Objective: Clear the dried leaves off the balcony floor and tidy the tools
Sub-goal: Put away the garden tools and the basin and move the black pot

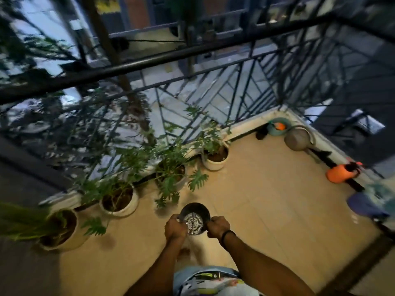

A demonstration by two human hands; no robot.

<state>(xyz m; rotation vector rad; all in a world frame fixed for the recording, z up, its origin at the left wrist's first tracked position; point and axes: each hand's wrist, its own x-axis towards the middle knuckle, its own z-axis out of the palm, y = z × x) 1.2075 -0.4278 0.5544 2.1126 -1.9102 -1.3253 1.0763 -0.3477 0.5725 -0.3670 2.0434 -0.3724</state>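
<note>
Person's left hand (175, 228), right hand (217, 227) holding small dark round pot (195, 217) over tan tiled balcony floor (277, 210); each grip clamped on opposite rim, likely steadying it level for tidying.

Four planted pots (128, 208) stand in a row on the floor (267, 199) along the foot of the railing (192, 52), running from the lower left of the frame up toward the centre. At lower centre, in front of that row, a held pot (193, 209) sits between the left hand (175, 228) and the right hand (217, 228). In the balcony corner at upper right lies a coiled hose (275, 127), with a watering can (298, 138) just to its right. Lower along the right edge is a spray bottle (339, 173).
</note>
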